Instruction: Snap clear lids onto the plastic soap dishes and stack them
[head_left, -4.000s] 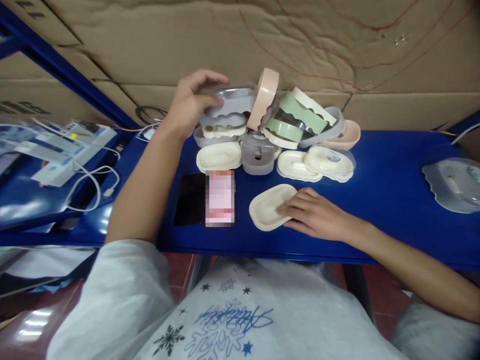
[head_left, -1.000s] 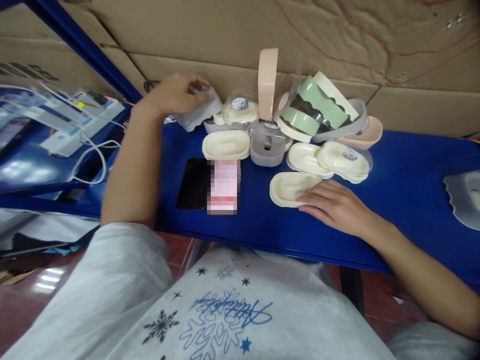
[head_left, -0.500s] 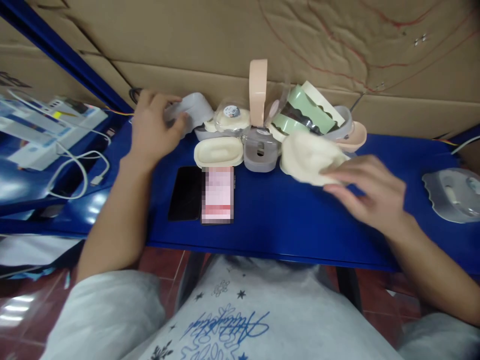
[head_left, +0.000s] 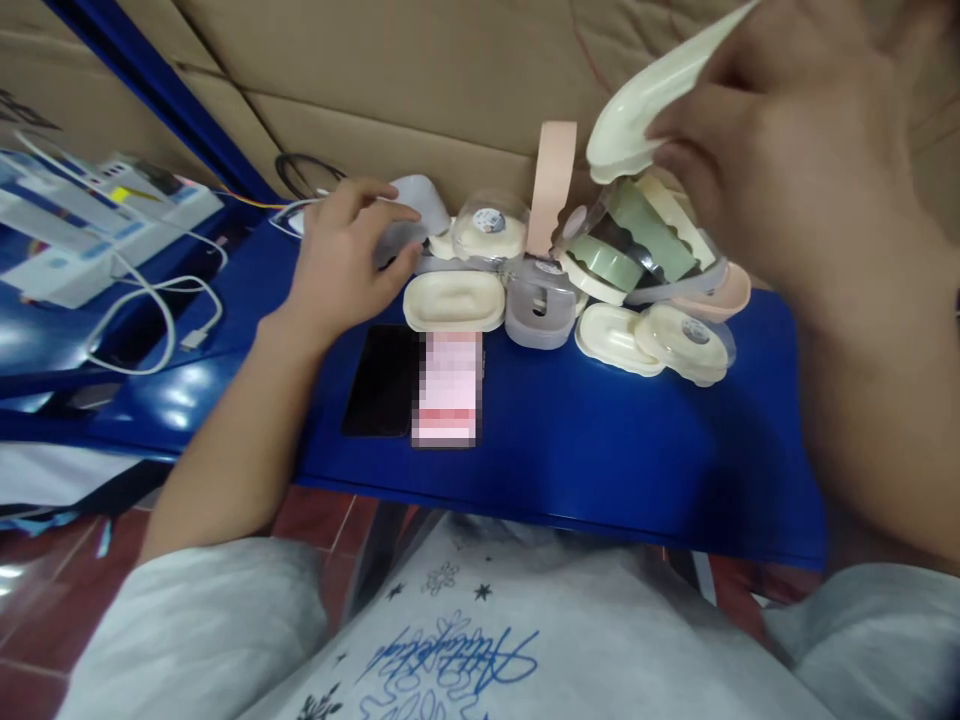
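Observation:
My right hand (head_left: pixel 810 150) is raised close to the camera, fingers closed on the edge of a shallow cream plastic dish (head_left: pixel 637 115). The dish hangs tilted above the pile on the blue table. Loosely spread, the fingers of my left hand (head_left: pixel 352 250) rest at a grey plastic piece (head_left: pixel 401 240); no firm grip shows. In front of the pile lie an oval cream tray (head_left: pixel 454 302) and a grey clear-fronted case (head_left: pixel 541 315). Farther right, another cream tray (head_left: pixel 611 335) sits beside a cream case with a clear labelled cover (head_left: pixel 690 340).
Green curved pieces (head_left: pixel 652 230) and an upright peach band (head_left: pixel 553 185) stand in the pile against the cardboard wall (head_left: pixel 420 80). Two phones lie near the front, one with a dark screen (head_left: pixel 381 385). White power strips (head_left: pixel 112 245) and cables are at the left.
My right hand has lifted the cream dish from the table's right side up towards the camera, uncovering the cream tray and covered case. My left hand stays by the grey piece.

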